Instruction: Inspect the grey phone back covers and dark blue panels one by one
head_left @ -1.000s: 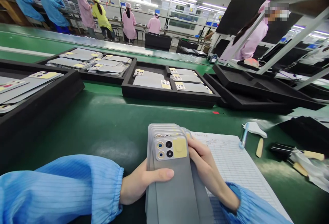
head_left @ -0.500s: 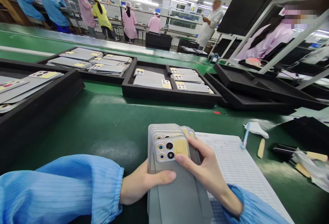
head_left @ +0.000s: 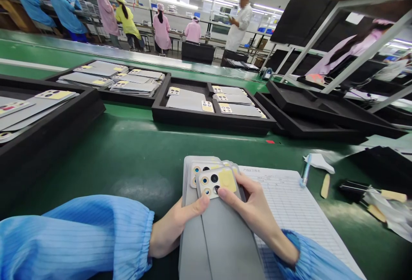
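A stack of grey phone back covers (head_left: 193, 237), each with a camera block and yellow film patch, stands fanned out between my two hands. My left hand (head_left: 175, 226) grips the stack from its left side, the thumb lying across the front near the camera rings; its other fingers are hidden behind. The front phone back cover (head_left: 230, 233) is tilted and shifted right of those behind it. My right hand (head_left: 254, 205) is closed on its upper right edge, thumb by the lower lens ring and fingers behind. Under my right wrist lies a lined paper form (head_left: 286, 203).
Black trays (head_left: 209, 122) with more covers stand across the green table (head_left: 138, 155); another tray (head_left: 80, 119) is at left. Stacked trays (head_left: 315, 127) sit at right. A blue pen (head_left: 306, 170), a screwdriver (head_left: 357, 188) and scraps lie nearby. People work beyond.
The front cover has tilted and slid right against the stack, showing more of the camera block behind. My left thumb has moved up and left. In the background, a person in white has moved left.
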The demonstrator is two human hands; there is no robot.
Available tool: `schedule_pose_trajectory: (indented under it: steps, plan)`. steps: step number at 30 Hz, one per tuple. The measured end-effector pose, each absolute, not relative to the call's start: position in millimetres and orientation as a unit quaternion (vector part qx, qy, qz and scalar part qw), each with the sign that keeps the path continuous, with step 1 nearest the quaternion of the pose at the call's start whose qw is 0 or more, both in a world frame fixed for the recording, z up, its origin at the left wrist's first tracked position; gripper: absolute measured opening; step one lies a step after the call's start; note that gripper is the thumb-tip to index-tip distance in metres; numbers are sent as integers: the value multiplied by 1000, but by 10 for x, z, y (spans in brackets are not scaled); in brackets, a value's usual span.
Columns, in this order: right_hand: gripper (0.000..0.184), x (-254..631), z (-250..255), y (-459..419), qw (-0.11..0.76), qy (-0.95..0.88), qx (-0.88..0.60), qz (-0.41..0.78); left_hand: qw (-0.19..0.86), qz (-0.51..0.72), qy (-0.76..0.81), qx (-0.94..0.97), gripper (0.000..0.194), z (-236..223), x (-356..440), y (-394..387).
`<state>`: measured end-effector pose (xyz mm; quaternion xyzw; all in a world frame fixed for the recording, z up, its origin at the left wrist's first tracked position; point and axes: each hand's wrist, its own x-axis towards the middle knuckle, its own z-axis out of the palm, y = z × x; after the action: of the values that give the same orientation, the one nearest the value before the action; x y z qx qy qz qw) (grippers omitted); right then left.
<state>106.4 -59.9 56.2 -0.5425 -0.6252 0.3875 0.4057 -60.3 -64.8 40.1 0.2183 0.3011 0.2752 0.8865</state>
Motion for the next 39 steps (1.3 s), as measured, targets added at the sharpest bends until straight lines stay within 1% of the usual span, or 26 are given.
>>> schedule_pose_trajectory:
  steps: [6, 10, 13, 16, 18, 22, 23, 24, 27, 29, 31, 35, 39]
  plan:
    - [18, 1124, 567, -574, 407, -593, -535, 444, 881, 274, 322, 211, 56, 459, -602, -639]
    - [23, 1247, 634, -547, 450, -506, -546, 493, 877, 270, 347, 192, 54, 484, -602, -652]
    - [26, 1339, 695, -510, 493, -461, -558, 482, 876, 270, 337, 212, 54, 460, -602, -662]
    - [27, 1386, 712, -474, 515, -458, -574, 443, 874, 268, 321, 248, 47, 425, -603, -665]
    - [31, 1383, 698, -463, 513, -472, -575, 429, 872, 267, 308, 269, 41, 405, -603, -667]
    - [51, 1318, 653, -485, 503, -506, -545, 441, 876, 272, 262, 299, 32, 385, -601, -671]
    - [53, 1298, 643, -494, 497, -521, -536, 441, 876, 277, 255, 301, 32, 384, -600, -671]
    - [52, 1279, 634, -503, 486, -541, -528, 439, 876, 281, 251, 302, 31, 384, -599, -671]
    - [30, 1239, 597, -527, 439, -608, -512, 418, 877, 272, 249, 307, 29, 387, -600, -672]
    - [22, 1224, 563, -546, 430, -626, -509, 405, 880, 258, 249, 313, 27, 385, -604, -675]
    - [20, 1216, 527, -572, 434, -623, -511, 403, 881, 251, 248, 316, 27, 380, -608, -678]
    - [26, 1200, 488, -623, 443, -616, -492, 426, 879, 246, 245, 328, 30, 376, -612, -676]
    - [23, 1149, 523, -633, 434, -636, -510, 383, 875, 246, 254, 331, 34, 395, -609, -665]
